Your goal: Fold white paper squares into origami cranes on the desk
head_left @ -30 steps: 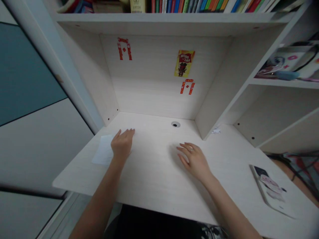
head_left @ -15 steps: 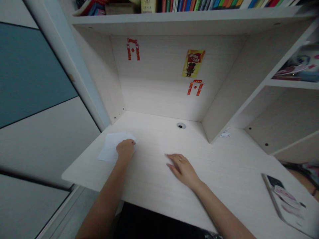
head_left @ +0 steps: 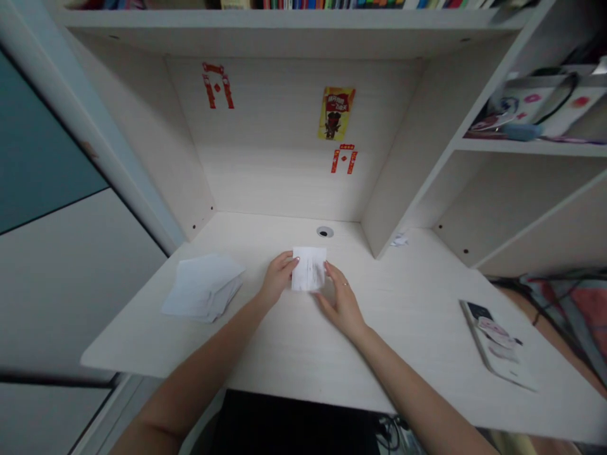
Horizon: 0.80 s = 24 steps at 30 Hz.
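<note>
A small squarish piece of white paper (head_left: pixel 309 270) with faint marks or creases is held up above the middle of the desk. My left hand (head_left: pixel 279 275) pinches its left edge, the thumb lying over the front. At the opposite edge, my right hand (head_left: pixel 342 300) grips the paper with its fingertips, while the thumb sits near the lower corner. To the left, a loose pile of white paper sheets (head_left: pixel 202 284) lies on the desk, its edges uneven.
The pale desk (head_left: pixel 284 341) has a round cable hole (head_left: pixel 325 232) at the back. A phone in a light case (head_left: pixel 496 347) lies to the right. Crumpled white paper (head_left: pixel 399 240) sits by the upright divider (head_left: pixel 403 177). Books line the shelf (head_left: pixel 284 19) above.
My left hand has left the paper pile and moved right, bringing a small piece of paper. My right hand has closed on its other edge. The view has turned to the right.
</note>
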Tool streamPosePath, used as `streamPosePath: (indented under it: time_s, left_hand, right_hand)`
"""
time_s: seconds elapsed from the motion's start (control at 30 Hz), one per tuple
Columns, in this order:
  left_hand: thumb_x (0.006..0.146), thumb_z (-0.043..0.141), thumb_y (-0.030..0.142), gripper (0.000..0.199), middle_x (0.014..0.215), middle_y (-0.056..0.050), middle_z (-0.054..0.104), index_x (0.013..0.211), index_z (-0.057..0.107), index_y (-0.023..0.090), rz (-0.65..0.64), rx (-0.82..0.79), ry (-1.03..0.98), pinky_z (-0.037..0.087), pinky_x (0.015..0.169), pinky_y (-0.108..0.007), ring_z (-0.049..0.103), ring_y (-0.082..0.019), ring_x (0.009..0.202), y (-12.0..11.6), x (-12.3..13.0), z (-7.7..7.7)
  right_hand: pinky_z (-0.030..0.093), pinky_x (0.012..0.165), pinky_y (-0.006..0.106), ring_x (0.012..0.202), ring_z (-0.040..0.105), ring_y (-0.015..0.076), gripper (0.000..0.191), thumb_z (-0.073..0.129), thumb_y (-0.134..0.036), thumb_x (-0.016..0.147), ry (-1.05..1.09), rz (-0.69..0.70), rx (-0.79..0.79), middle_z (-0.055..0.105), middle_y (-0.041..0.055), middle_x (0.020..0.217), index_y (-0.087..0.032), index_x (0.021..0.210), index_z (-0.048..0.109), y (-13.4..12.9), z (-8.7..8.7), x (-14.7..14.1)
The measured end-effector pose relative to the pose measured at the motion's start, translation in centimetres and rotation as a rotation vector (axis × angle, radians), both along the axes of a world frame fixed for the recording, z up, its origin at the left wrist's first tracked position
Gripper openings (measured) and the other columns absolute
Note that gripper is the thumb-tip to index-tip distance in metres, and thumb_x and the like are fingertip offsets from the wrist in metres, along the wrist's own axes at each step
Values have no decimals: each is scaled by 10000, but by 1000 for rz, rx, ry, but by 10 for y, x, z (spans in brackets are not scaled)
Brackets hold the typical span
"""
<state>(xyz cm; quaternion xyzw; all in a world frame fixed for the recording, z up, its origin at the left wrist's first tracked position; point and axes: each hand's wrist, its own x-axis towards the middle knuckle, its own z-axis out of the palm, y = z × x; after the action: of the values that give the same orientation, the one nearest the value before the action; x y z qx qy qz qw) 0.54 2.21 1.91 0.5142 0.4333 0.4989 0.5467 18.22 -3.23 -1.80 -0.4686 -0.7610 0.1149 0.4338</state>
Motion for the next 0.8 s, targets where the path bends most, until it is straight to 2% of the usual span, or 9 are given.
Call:
streamPosePath:
  time_s: [0.1, 0.2, 0.37, 0.5, 0.67, 0.8]
  left_hand:
    - [753, 582, 349, 342, 875, -87, 690, 1020, 563, 136, 25, -129, -96, 514, 607, -286, 650, -175, 694, 4, 2, -14]
    - [746, 594, 320, 338, 911, -90, 686, 1037, 554, 153, 9, -174, -140, 520, 609, -299, 657, -187, 720, 5, -5, -19]
    - [713, 631, 278, 306, 916, -99, 687, 983, 564, 151, 2, -226, -159, 516, 602, -298, 664, -213, 748, 4, -10, -17]
    - [693, 646, 218, 303, 972, -113, 677, 972, 553, 146, -58, -258, -249, 517, 688, -316, 662, -218, 810, 1, -8, -19]
    - [693, 649, 163, 450, 1079, -119, 639, 1122, 514, 166, -186, -289, -268, 506, 774, -332, 643, -216, 904, -6, -6, -16]
    - [726, 657, 205, 703, 1133, -90, 614, 1336, 323, 304, -283, -327, -220, 505, 782, -367, 638, -215, 935, -12, -6, -8]
  right_hand:
    - [299, 1053, 498, 1325, 279, 279, 657, 612, -311, 785, 14, -75, -10, 308, 119, 1424, -263, 1367, 311, 3, 2, 5]
    - [296, 1045, 511, 1331, 264, 291, 633, 661, -344, 745, 63, -64, -56, 294, 111, 1433, -278, 1317, 399, 6, 3, 9]
    - [320, 1035, 451, 1261, 391, 262, 480, 686, -343, 725, 215, 39, -127, 436, 90, 1349, -293, 1183, 554, 10, -2, 11]
    - [360, 997, 424, 1170, 484, 255, 447, 740, -367, 655, 312, 50, -182, 565, 70, 1216, -293, 1082, 627, 12, -4, 10]
    - [425, 902, 385, 977, 595, 233, 292, 718, -362, 673, 525, 28, -267, 668, 53, 1017, -248, 938, 679, 14, -2, 11]
    - [452, 821, 353, 849, 627, 218, 183, 691, -356, 693, 663, 10, -355, 703, 46, 870, -215, 809, 696, 17, -3, 16]
